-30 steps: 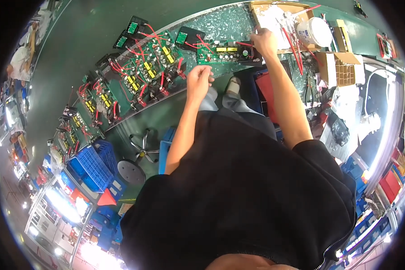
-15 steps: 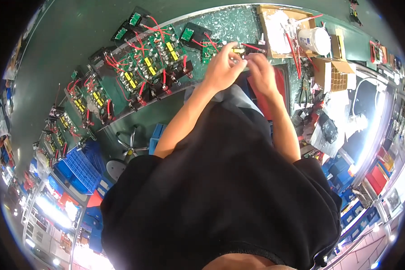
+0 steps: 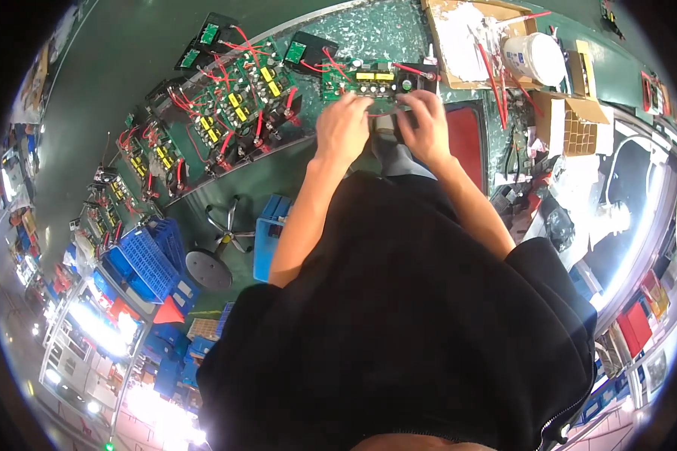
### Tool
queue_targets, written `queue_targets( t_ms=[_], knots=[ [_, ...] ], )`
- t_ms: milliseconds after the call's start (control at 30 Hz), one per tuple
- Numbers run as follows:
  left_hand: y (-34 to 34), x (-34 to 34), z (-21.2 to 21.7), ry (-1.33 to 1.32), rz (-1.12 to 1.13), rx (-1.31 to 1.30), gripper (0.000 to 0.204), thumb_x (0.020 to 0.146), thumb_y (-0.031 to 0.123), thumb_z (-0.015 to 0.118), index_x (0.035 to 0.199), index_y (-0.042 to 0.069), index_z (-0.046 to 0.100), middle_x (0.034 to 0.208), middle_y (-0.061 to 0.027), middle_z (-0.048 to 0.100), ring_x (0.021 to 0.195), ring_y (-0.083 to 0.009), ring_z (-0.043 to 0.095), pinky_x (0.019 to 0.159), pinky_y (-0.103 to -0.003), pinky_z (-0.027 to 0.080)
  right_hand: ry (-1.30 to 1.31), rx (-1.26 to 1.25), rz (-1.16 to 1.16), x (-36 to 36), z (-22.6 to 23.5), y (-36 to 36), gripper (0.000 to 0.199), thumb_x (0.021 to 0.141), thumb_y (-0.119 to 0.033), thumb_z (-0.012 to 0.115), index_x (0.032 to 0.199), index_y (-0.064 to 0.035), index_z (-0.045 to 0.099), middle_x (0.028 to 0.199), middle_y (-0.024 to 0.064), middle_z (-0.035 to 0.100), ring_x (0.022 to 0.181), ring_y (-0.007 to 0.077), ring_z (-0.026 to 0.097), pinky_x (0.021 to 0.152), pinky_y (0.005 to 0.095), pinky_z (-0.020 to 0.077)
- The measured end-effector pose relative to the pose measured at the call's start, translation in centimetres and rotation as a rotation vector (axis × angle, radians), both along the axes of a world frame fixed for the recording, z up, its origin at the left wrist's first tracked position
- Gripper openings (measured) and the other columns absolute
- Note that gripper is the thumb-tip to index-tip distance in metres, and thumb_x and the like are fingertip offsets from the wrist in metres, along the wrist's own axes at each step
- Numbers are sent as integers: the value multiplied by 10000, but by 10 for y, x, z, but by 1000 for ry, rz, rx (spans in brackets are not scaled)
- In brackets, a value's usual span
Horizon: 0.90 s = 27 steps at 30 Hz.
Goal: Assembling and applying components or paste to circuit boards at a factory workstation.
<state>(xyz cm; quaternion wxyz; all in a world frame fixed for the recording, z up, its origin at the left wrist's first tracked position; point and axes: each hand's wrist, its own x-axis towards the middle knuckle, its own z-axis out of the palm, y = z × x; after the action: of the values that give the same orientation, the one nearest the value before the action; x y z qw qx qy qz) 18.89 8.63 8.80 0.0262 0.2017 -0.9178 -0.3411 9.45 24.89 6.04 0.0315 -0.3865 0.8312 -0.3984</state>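
A green workbench (image 3: 165, 45) curves across the top, with a dark green floor (image 3: 263, 180) beneath. A round stool (image 3: 209, 269) stands beside blue crates (image 3: 147, 259). Cluttered shelves (image 3: 639, 331) run along the right. Bright lights (image 3: 98, 331) glare at the lower left.

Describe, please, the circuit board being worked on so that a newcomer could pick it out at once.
Start at the green workbench along the top. Near its front edge, the left hand and right hand rest on a green circuit board. Unlike the boards in the row to its left, it lies alone under both hands.
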Motion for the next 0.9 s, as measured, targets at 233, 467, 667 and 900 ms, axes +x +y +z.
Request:
queue_targets(
  t_ms=[233,467,667,900],
  knots=[
    [10,11,-4,-202,-93,-367,134,792,59,597,923,54,627,885,-132,588,808,-311,638,661,-406,531,-216,130,-312,-28,-22,12,180,831,-139,674,973,-28,663,816,104,624,714,218,628,666,325,512],
    [0,2,26,-105,-34,-3,173,925,163,538,952,1,594,934,-147,604,886,-323,616,763,-424,479,-92,139,-250,-23,-29,14,108,809,-99,651,913,-71,653,819,98,613,757,286,620,673,378,511],
    [-11,14,13,-121,172,955,204,941,205,559,1006,18,610,861,-7,588,769,-104,546,693,-252,443,169,183,-172,-23,-39,6,121,795,-142,674,899,-99,628,853,70,627,772,263,613,694,371,486],
    [15,22,-23,89,179,388,178,908,175,576,931,1,603,823,-127,632,757,-235,631,704,-350,488,284,323,-169,-24,-45,14,99,866,-150,582,952,-102,589,853,70,628,809,269,607,765,401,415]
  ],
)
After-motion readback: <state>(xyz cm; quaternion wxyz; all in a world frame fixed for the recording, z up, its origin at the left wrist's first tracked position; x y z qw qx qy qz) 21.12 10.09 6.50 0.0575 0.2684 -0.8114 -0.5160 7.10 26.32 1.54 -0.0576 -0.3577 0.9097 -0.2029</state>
